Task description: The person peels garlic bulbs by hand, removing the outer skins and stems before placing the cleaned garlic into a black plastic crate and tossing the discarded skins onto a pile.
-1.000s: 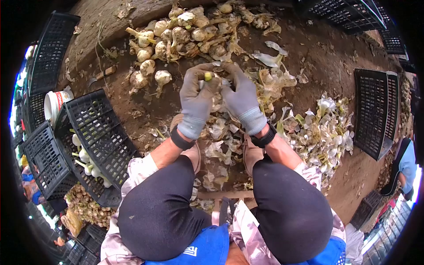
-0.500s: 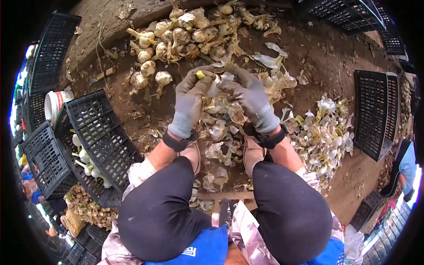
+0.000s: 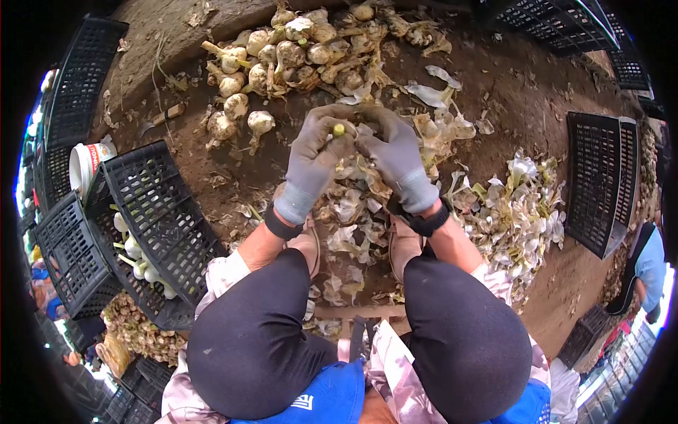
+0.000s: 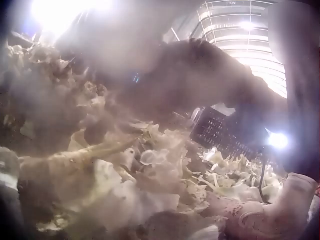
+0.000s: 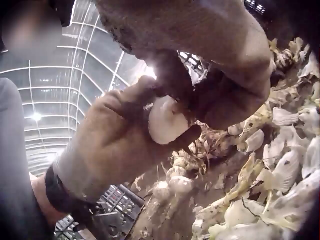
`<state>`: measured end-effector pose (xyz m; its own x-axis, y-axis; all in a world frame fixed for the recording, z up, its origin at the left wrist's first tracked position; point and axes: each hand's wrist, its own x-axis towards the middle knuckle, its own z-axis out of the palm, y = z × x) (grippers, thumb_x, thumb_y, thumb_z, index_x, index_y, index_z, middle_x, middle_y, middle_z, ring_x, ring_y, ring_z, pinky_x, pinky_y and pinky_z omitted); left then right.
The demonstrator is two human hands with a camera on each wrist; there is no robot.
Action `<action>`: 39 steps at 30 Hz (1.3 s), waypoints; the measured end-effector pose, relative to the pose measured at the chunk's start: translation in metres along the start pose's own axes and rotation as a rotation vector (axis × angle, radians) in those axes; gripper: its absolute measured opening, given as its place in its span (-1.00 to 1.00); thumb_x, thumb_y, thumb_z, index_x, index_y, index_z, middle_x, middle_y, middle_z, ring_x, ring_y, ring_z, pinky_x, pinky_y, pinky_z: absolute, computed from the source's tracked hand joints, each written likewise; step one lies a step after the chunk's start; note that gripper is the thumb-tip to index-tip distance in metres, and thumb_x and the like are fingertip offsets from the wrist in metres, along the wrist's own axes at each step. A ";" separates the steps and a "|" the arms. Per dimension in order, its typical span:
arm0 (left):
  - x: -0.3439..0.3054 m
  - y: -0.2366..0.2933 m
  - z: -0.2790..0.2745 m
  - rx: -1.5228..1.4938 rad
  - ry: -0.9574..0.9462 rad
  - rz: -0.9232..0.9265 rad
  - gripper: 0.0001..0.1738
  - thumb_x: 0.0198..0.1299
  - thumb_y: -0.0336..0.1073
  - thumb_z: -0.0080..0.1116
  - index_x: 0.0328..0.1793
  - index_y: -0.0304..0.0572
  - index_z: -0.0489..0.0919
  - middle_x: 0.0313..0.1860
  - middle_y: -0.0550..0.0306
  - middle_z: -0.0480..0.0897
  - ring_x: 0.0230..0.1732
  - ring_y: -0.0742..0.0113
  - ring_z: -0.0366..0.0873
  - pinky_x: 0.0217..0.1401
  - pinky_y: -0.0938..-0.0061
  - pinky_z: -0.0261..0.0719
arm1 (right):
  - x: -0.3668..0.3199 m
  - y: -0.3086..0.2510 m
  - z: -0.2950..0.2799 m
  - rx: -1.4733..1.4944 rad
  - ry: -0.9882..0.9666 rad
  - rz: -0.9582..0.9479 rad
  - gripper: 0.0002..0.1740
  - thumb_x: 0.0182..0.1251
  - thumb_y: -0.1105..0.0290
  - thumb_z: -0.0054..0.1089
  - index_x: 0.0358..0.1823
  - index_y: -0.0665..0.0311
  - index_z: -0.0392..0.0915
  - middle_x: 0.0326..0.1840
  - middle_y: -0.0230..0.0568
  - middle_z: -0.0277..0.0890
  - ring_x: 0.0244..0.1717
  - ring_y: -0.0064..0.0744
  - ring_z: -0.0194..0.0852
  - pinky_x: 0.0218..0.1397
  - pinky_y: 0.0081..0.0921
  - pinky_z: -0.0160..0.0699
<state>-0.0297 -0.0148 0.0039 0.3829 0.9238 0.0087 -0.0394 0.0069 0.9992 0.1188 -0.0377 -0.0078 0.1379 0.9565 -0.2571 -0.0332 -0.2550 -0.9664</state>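
My gloved left hand (image 3: 311, 159) grips a garlic bulb, its cut green-yellow stem end (image 3: 338, 130) poking up by the thumb. The bulb (image 5: 167, 121) looks white and smooth in the right wrist view, partly covered by fingers. My gloved right hand (image 3: 397, 152) meets it from the other side, fingers and thumb curled at the bulb's skin. Its fingertips are hidden in shadow. Beyond both hands lies a heap of unpeeled garlic (image 3: 304, 60) with dry stalks. Loose papery skins (image 3: 346, 205) cover the ground below the hands. Haze blurs the left wrist view.
Left of my legs, a tilted black crate (image 3: 166, 212) holds white peeled garlic (image 3: 138, 258); a white bucket (image 3: 90, 166) stands behind it. A knife with a wooden handle (image 3: 169, 116) lies on the soil. Piled skins (image 3: 515, 219) and another black crate (image 3: 600, 180) are at right.
Half a second ago my hands were turned apart with the white bulb showing between them; now they are closer together and the stem end points up. The left hand keeps hold of the garlic bulb throughout.
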 end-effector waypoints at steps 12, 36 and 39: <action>0.011 -0.021 -0.027 -1.062 0.159 -0.380 -0.81 0.34 -0.37 -0.11 -0.04 -0.28 0.46 0.20 -0.16 0.46 0.21 0.02 0.42 0.30 0.13 0.39 | -0.034 0.016 -0.020 -0.995 -0.490 -0.227 -0.69 0.15 0.45 0.08 -0.05 0.33 0.54 -0.19 -0.01 0.58 -0.11 -0.09 0.55 -0.05 -0.37 0.50; 0.014 -0.018 -0.027 -0.161 0.147 -0.082 -0.89 0.26 -0.39 0.06 -0.11 -0.21 0.51 -0.01 0.05 0.52 -0.06 0.36 0.49 -0.08 0.56 0.49 | 0.025 -0.003 0.007 0.034 -0.235 0.314 -0.72 0.19 0.39 0.18 -0.12 0.41 0.58 -0.33 -0.34 0.60 -0.43 -0.70 0.42 -0.41 -0.68 0.41; 0.019 -0.021 -0.026 0.199 0.174 0.289 -0.94 0.24 -0.41 0.07 -0.19 -0.16 0.53 0.03 0.00 0.50 0.02 0.19 0.48 -0.04 0.48 0.47 | 0.029 0.000 0.009 0.124 -0.252 0.305 -0.75 0.20 0.41 0.16 -0.14 0.42 0.57 -0.36 -0.37 0.59 -0.38 -0.67 0.46 -0.38 -0.66 0.46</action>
<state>-0.0455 0.0126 -0.0184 0.2192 0.9281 0.3010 0.0633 -0.3214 0.9448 0.1138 -0.0085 -0.0148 -0.1431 0.8484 -0.5097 -0.1560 -0.5279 -0.8349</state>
